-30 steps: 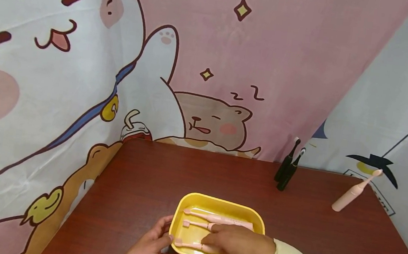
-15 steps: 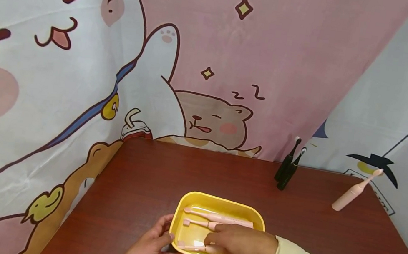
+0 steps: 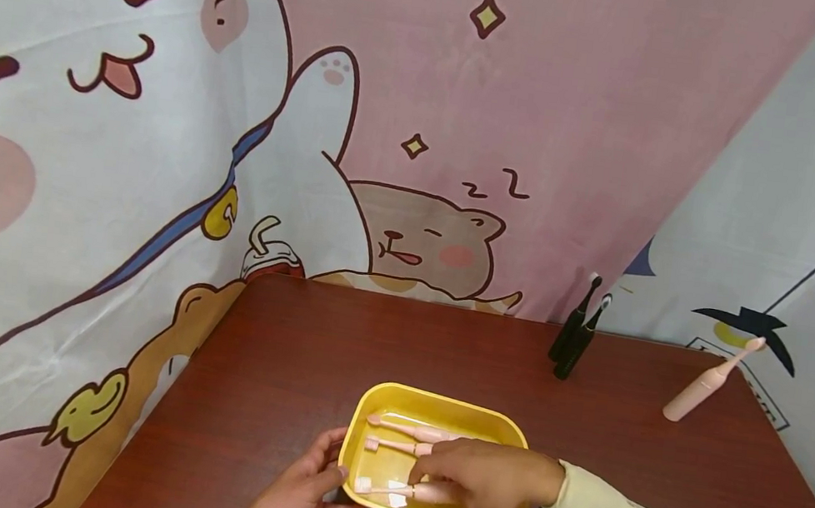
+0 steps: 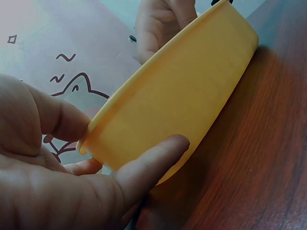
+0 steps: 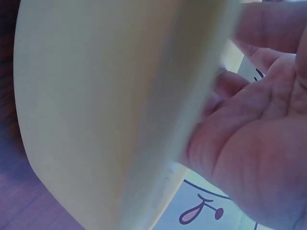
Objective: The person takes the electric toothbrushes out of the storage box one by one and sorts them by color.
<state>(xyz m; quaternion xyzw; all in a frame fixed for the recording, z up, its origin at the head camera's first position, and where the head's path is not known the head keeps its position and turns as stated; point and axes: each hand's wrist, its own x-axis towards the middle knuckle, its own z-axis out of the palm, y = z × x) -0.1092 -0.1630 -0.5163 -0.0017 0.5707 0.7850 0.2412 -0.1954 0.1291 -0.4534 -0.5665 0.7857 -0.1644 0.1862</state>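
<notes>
A yellow plastic basin (image 3: 447, 398) stands at the front of the table, three pink electric toothbrushes lying in it. My left hand (image 3: 301, 489) grips its left end; in the left wrist view the fingers (image 4: 153, 163) lie along the outer wall. My right hand (image 3: 484, 474) reaches inside, fingers curled round the handle of the nearest pink toothbrush (image 3: 435, 492), whose brush head points left. Beyond it lie the middle toothbrush (image 3: 396, 445) and the far one (image 3: 425, 433), their right ends covered by the hand. The basin wall (image 5: 96, 105) fills much of the right wrist view.
Two black electric toothbrushes (image 3: 574, 348) stand close together at the back right of the brown table (image 3: 307, 343). Farther right stands another pink electric toothbrush (image 3: 697, 393). A printed cartoon cloth (image 3: 581, 123) hangs behind and along the left side. A dark object shows beneath my right sleeve.
My right hand has shifted slightly right and away from me inside the basin. The nearest toothbrush has moved a little right and turned, its bristles now showing. My left hand stays put.
</notes>
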